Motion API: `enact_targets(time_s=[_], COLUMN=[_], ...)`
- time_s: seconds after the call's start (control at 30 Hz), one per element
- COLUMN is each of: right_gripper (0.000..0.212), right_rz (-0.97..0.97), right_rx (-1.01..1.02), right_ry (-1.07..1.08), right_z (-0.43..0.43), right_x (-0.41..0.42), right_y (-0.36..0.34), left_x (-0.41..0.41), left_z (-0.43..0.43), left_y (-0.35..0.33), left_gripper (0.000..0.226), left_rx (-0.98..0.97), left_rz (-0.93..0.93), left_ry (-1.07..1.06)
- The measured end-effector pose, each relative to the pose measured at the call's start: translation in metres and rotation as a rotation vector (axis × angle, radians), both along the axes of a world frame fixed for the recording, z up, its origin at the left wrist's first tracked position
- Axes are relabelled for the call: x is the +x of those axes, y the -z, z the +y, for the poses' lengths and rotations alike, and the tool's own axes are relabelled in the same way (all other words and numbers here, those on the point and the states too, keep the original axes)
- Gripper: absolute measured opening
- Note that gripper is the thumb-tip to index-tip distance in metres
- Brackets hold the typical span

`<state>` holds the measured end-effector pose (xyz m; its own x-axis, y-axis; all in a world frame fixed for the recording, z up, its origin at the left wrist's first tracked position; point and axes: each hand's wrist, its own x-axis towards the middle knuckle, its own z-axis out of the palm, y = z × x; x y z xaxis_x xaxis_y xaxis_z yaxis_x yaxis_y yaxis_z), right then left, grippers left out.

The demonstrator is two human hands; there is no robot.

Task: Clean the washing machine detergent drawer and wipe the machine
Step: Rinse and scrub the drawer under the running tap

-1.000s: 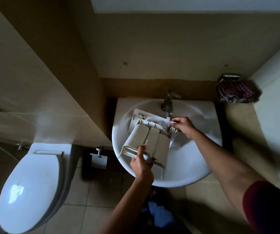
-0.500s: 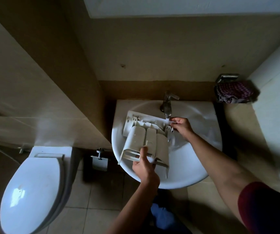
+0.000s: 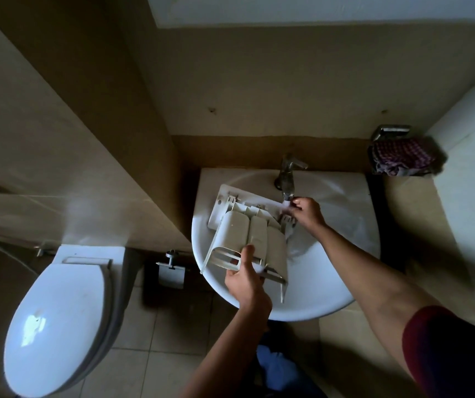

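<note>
Detergent drawer (image 3: 239, 225) over sink (image 3: 316, 305), fingers (image 3: 247, 255) pinching both ends

Matt cream plastic detergent drawer (image 3: 237, 234); glossy smooth white ceramic sink (image 3: 331, 291); dull grey metal tap (image 3: 287, 170); woven checked cloth (image 3: 401, 156).

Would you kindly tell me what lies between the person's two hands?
In the head view, the detergent drawer fills that gap: the left hand grips its near end, the right hand holds its far corner under the tap.
</note>
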<state>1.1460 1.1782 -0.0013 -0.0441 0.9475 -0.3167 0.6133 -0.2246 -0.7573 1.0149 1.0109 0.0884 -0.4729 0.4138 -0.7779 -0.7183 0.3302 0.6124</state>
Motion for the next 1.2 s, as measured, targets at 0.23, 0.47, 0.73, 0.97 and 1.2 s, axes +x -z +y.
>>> enact_targets(time_s=[0.23,0.47,0.73,0.97,1.2], right_gripper=[0.017,0.023,0.039,0.022,0.053], right_rz=[0.024,-0.024,-0.071,0.067,0.05], right_rx=[0.079,-0.11,-0.268,-0.266,-0.405], right_ry=[0.006,-0.111,-0.282,-0.151,-0.123], right_z=[-0.005,0.0,-0.003,-0.004,-0.014], right_x=[0.011,0.015,0.022,0.018,0.02], right_y=[-0.007,-0.013,-0.027,-0.025,-0.034], left_x=[-0.012,-0.033,-0.071,-0.084,-0.095], left_z=[0.002,0.002,0.015,0.034,0.042], left_y=[0.002,0.017,0.036,0.044,0.054], left_gripper=[0.014,0.019,0.028,0.05,0.033], left_rx=[0.02,-0.005,-0.024,-0.069,-0.015], left_rz=[-0.029,-0.008,0.022,-0.064,-0.19], left_ry=[0.047,0.25,0.519,0.766,0.811])
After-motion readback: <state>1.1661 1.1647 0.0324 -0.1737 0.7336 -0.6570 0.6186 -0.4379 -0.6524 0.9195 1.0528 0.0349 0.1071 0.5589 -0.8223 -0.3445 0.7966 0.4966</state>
